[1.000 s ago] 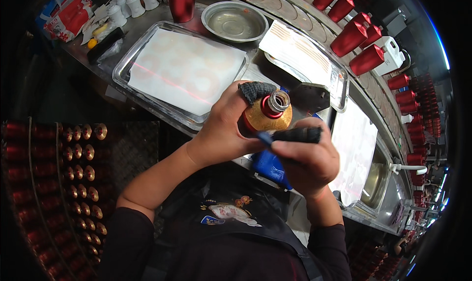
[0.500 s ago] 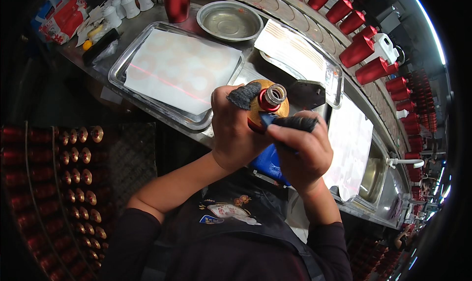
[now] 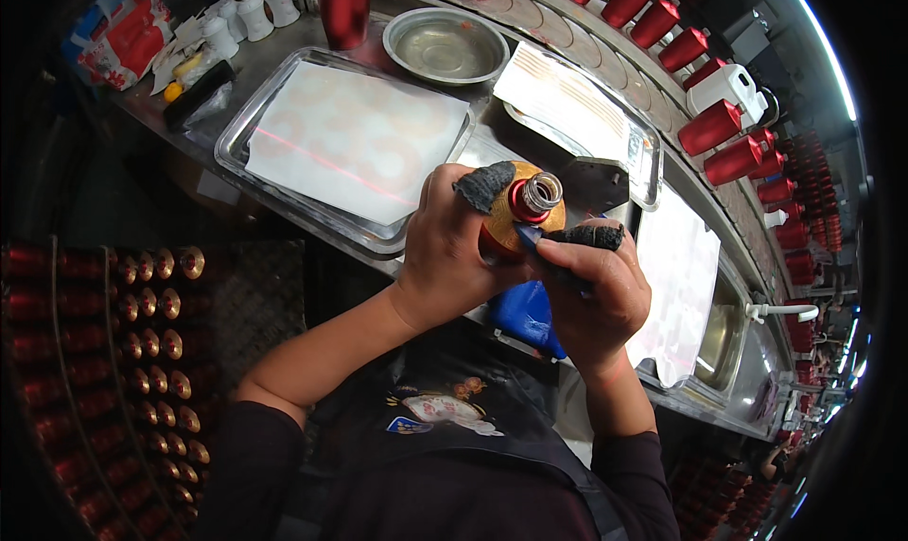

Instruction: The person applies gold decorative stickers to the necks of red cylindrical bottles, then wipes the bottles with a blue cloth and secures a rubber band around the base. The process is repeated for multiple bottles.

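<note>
L hand: left hand (image 3: 440, 253) gripped the red-gold btl (image 3: 500, 224) round its body, fingers closed from the left; dark wrap (image 3: 485, 186) on a finger lay against the gold shoulder. Thumb showed along near side 1 s ago, harder to make out at this pt.

R hand: right hand (image 3: 607, 290) pinched a blue-tipped tool (image 3: 527, 235) btwn thumb & index; black wrap (image 3: 596, 236) on that index. Exact tool type couldn't be told.

Btl pos: held up btwn both hands, off the far side of the apron (image 3: 440, 409); clear threaded neck (image 3: 542, 193) uncapped, mouth up w/ slight lean far-right. Nearly same spot as 1 s ago.

Tool tip: 1 s ago low on near side, by the btl's lower edge; now up at gold shoulder, just beside red collar (image 3: 519, 203). Actual contact couldn't be confirmed.

Track btls: red btls (image 3: 709, 128) on far-right track had shifted rightward vs 1 s ago; white jug (image 3: 719, 87) showed more fully behind them.

Trays: left tray (image 3: 234, 130) w/ white sheet (image 3: 355, 139), unchanged; striped sheets (image 3: 563, 96) far right of it, also same.

Bowl: metal bowl (image 3: 445, 54) beyond left tray, unmoved.

Near hands: blue obj (image 3: 525, 316) just below, partly hidden; more of it visible than 1 s ago.

Rack: gold-topped btls (image 3: 170, 303) at left, same rows.
</note>
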`<state>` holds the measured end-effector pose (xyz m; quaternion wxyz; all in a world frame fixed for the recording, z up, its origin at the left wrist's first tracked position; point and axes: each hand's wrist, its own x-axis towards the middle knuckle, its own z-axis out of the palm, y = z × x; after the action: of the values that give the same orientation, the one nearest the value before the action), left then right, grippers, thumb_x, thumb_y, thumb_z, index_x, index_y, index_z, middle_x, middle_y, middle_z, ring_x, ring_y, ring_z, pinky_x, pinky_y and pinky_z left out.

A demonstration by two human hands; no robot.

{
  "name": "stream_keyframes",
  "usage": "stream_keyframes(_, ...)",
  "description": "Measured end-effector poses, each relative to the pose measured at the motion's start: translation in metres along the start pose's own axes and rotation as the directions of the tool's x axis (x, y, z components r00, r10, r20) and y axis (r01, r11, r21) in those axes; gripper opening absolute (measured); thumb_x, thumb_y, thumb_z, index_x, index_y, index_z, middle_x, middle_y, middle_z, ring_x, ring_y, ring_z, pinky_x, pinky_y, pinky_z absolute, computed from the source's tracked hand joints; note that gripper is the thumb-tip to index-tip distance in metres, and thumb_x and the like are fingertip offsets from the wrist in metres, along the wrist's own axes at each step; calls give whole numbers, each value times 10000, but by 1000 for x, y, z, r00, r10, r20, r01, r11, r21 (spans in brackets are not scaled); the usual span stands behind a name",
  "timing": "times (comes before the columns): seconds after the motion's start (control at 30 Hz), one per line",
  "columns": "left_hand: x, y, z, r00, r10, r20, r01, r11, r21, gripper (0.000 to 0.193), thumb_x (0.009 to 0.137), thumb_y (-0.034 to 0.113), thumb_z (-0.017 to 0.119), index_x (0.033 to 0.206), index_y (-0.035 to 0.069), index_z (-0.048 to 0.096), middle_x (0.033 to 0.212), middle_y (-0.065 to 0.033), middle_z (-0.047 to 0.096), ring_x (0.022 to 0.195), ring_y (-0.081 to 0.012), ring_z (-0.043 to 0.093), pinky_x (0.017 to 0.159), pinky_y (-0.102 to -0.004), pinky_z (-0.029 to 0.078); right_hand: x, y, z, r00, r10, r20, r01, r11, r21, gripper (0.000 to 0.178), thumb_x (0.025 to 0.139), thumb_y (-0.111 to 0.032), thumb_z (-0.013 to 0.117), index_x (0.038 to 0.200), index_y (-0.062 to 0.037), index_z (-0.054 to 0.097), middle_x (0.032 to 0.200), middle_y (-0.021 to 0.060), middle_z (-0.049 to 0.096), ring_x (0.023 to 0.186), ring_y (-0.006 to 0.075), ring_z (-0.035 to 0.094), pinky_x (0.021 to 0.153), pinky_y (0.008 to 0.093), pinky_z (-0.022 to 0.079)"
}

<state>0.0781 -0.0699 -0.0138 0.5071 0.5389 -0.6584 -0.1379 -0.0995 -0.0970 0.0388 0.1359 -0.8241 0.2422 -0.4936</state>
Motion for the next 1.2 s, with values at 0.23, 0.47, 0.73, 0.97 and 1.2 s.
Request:
stream_keyframes(0.23, -1, -4, 5, 993, 103, 50, -104, 994, 25, 959, 606, 320, 956, 1384, 80, 449, 1353, -205, 468, 1249, -400, 518, 1043, -455, 449, -1, -3, -1, 1000, 10, -3, -10, 1000, -2, 339, 664, 119, 773, 955, -55, 757, 844, 88, 672, 747, 264, 641, 691, 331, 509)
stream_keyframes(0.47, 1, -1, 5, 976, -135, 172, 197, 886, -421, 880, 662, 305, 927, 1369, 63, 461, 1285, -183, 526, 1219, -389, 537, 1017, -448, 460, -3, -6, 2, 998, 65, -23, -64, 998, 19, 348, 665, 119, 769, 971, -47, 759, 831, 97, 663, 718, 266, 630, 659, 334, 495)
stream_keyframes(0.73, -4, -7, 5, 997, 29, 72, -15, 984, -175, 820, 686, 288, 899, 1375, 96, 498, 1288, -179, 511, 1177, -386, 547, 990, -468, 475, -7, -9, 4, 993, 97, -66, -97, 995, 2, 351, 658, 103, 781, 970, -54, 753, 836, 98, 659, 735, 270, 634, 671, 336, 495)
stream_keyframes(0.97, -25, -8, 38, 965, 20, -263, -8, 999, 45, 817, 676, 390, 914, 1313, 55, 528, 1250, -173, 484, 1179, -372, 490, 990, -459, 421, -21, -23, 17, 996, -64, 56, 63, 998, 20, 340, 716, 78, 751, 1030, -53, 751, 876, 94, 648, 779, 277, 634, 724, 357, 524)
stream_keyframes(1.2, -26, -13, 38, 957, 92, -276, -90, 996, 21, 844, 667, 380, 941, 1345, 67, 546, 1304, -155, 424, 1202, -350, 470, 1014, -443, 413, -21, -6, -7, 994, -72, 81, 58, 984, 171, 364, 703, 114, 711, 1020, -63, 742, 833, 82, 649, 749, 268, 637, 667, 372, 522)
